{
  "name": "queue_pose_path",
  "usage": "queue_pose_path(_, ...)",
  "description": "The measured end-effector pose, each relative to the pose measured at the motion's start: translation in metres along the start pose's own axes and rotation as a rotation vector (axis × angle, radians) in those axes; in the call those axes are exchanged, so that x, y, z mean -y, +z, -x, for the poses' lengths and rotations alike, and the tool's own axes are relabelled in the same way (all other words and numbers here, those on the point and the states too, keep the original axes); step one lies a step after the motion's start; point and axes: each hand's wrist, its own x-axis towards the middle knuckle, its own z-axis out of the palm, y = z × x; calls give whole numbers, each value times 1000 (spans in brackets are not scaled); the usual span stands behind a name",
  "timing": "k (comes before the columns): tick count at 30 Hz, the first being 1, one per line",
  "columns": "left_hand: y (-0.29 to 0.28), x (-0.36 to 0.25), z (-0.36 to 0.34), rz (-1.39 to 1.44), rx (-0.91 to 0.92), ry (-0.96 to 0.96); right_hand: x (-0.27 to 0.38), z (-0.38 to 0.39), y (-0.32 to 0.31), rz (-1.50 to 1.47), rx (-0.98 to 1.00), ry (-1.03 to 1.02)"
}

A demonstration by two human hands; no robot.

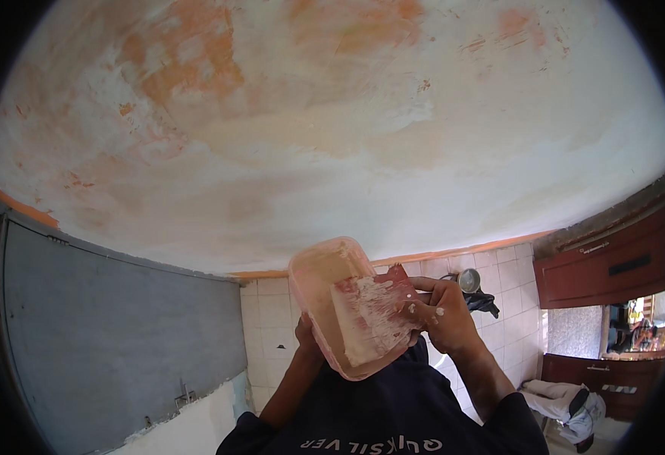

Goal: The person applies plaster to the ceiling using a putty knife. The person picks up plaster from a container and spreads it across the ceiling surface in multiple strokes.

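Observation:
A pink plastic tub [295, 282] is tilted in front of my chest, with pale putty smeared inside. My left hand [306, 334] grips its left side from beneath, the fingers mostly hidden behind it. In my right hand [446, 317], pinched between thumb and fingers, is a wide red putty spreader [374, 307]. Thick whitish putty coats its blade, heaviest along the left edge, which lies over the tub's opening. Whether the blade touches the tub's inside I cannot tell. White specks of putty stick to my right fingers.
Ahead rises a wall [302, 163], coated whitish with orange patches. A grey door [120, 326] stands left, red-brown door panels [605, 258] right. On the tiled floor [508, 299] sit a round metal container [469, 280] and a black bag [483, 303]. Pale cloths or sacks [563, 402] lie lower right.

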Motion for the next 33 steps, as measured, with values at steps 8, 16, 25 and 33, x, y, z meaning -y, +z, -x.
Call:
queue_pose_path(8,21,-12,4,-50,-37,-67,1,-5,-8,-111,63,120)
queue_pose_path(16,8,-9,3,-37,26,-27,1,-5,-7,-218,53,202)
queue_pose_path(25,23,-18,1,-63,6,-90,1,-5,-5,-178,-31,114)
queue_pose_path(33,22,-11,-18,11,250,-52,6,2,2,-123,-146,-153)
